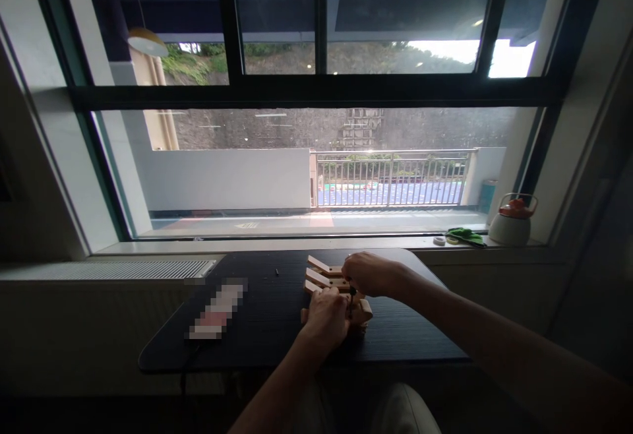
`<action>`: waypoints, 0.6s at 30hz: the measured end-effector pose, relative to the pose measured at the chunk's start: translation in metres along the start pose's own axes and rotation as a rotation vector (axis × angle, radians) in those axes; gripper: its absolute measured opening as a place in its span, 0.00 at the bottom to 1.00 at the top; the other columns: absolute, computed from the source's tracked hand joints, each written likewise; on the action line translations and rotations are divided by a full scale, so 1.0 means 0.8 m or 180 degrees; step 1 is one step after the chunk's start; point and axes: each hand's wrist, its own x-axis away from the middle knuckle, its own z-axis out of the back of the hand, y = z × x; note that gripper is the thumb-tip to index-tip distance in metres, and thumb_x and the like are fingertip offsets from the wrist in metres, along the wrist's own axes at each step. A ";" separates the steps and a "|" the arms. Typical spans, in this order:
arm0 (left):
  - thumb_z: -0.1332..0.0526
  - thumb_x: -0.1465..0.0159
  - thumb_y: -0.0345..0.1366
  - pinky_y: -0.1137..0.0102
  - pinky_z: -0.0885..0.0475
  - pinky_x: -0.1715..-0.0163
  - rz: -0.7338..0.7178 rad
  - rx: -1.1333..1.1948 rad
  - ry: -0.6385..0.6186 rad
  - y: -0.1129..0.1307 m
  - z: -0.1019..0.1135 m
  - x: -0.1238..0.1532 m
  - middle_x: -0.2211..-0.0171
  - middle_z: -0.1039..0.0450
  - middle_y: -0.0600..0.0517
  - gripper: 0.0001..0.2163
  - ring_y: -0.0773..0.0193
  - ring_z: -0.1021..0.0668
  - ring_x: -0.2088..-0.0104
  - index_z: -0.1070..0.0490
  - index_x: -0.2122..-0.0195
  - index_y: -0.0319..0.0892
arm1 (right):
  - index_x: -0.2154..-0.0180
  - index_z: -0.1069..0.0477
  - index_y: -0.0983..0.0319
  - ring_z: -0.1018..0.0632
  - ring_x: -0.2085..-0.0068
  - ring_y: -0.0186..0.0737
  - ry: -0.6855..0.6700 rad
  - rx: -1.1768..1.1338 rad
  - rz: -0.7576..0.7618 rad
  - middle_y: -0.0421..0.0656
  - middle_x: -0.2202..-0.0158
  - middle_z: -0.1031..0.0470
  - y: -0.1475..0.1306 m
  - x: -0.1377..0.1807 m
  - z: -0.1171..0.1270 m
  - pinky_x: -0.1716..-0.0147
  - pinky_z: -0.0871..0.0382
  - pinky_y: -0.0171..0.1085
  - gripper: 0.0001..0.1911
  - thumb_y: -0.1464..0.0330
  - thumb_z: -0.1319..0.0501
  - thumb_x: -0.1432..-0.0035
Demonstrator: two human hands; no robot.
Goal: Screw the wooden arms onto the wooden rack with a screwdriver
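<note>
On the dark table, a light wooden assembly (364,310) sits close to my knees, with several angled slats (319,278) sticking out at its far left. My left hand (326,315) is closed over the near part of it, pressing it from the left. Above the wood, my right hand (366,274) is closed around the top of a screwdriver (352,293). Its dark shaft points straight down at the wood beside my left fingers; the handle is hidden in my fist. Where the tip meets the wood is too dark to make out.
A small dark screw-like piece (277,272) lies on the black table (395,348). A blurred-out flat object (217,312) is at the left. Along the windowsill stand a white kettle-like pot (510,228), a green bundle (465,236) and tape-like rings (439,241).
</note>
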 end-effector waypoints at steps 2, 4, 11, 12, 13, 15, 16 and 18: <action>0.41 0.45 0.33 0.61 0.35 0.56 -0.0005 -0.0107 -0.0035 0.002 0.004 0.003 0.62 0.24 0.44 0.07 0.51 0.25 0.58 0.24 0.68 0.41 | 0.63 0.23 0.69 0.23 0.65 0.41 0.0009 0.0011 -0.0012 0.51 0.64 0.21 -0.002 0.000 0.001 0.72 0.40 0.33 0.11 0.78 0.42 0.48; 0.43 0.44 0.32 0.62 0.34 0.57 -0.0014 -0.0088 -0.0118 0.004 0.005 0.005 0.64 0.24 0.45 0.08 0.53 0.25 0.60 0.24 0.69 0.41 | 0.63 0.23 0.69 0.22 0.64 0.42 0.0021 0.0018 -0.0015 0.52 0.63 0.21 -0.004 0.000 0.002 0.71 0.39 0.33 0.11 0.77 0.42 0.47; 0.42 0.45 0.30 0.65 0.33 0.61 -0.0151 0.0117 -0.0190 -0.008 -0.005 -0.003 0.63 0.23 0.44 0.09 0.52 0.24 0.60 0.22 0.67 0.40 | 0.63 0.23 0.69 0.22 0.64 0.42 -0.0043 -0.0004 -0.0083 0.52 0.64 0.21 -0.002 -0.003 -0.001 0.72 0.38 0.33 0.11 0.76 0.41 0.48; 0.42 0.46 0.30 0.66 0.33 0.62 -0.0161 0.0196 -0.0224 -0.012 -0.007 -0.005 0.64 0.23 0.45 0.09 0.54 0.24 0.62 0.22 0.68 0.40 | 0.63 0.23 0.68 0.22 0.64 0.42 -0.0068 -0.0012 -0.0097 0.52 0.64 0.21 -0.001 -0.003 -0.002 0.72 0.38 0.33 0.11 0.76 0.41 0.49; 0.41 0.46 0.30 0.67 0.33 0.64 -0.0179 0.0296 -0.0273 -0.016 -0.010 -0.008 0.66 0.23 0.46 0.09 0.55 0.24 0.64 0.21 0.69 0.41 | 0.62 0.23 0.68 0.22 0.65 0.42 -0.0090 -0.0020 -0.0116 0.51 0.64 0.21 0.000 -0.003 -0.003 0.72 0.38 0.33 0.12 0.76 0.41 0.49; 0.41 0.46 0.30 0.70 0.34 0.67 -0.0238 0.0510 -0.0380 -0.023 -0.014 -0.012 0.70 0.23 0.49 0.09 0.58 0.24 0.67 0.21 0.70 0.42 | 0.61 0.23 0.68 0.22 0.64 0.42 -0.0110 -0.0025 -0.0161 0.52 0.63 0.21 0.001 -0.004 -0.005 0.71 0.37 0.33 0.12 0.75 0.41 0.48; 0.41 0.46 0.30 0.70 0.35 0.69 -0.0263 0.0594 -0.0417 -0.026 -0.016 -0.014 0.72 0.23 0.50 0.09 0.60 0.24 0.69 0.21 0.70 0.43 | 0.61 0.23 0.67 0.22 0.63 0.43 -0.0109 -0.0021 -0.0186 0.52 0.62 0.21 0.000 -0.004 -0.005 0.70 0.36 0.33 0.13 0.75 0.42 0.47; 0.41 0.46 0.30 0.71 0.36 0.71 -0.0271 0.0677 -0.0433 -0.029 -0.018 -0.016 0.73 0.23 0.50 0.09 0.60 0.24 0.70 0.20 0.70 0.43 | 0.60 0.24 0.68 0.22 0.62 0.44 -0.0107 -0.0007 -0.0232 0.53 0.62 0.21 0.000 -0.004 -0.004 0.69 0.36 0.34 0.13 0.74 0.42 0.46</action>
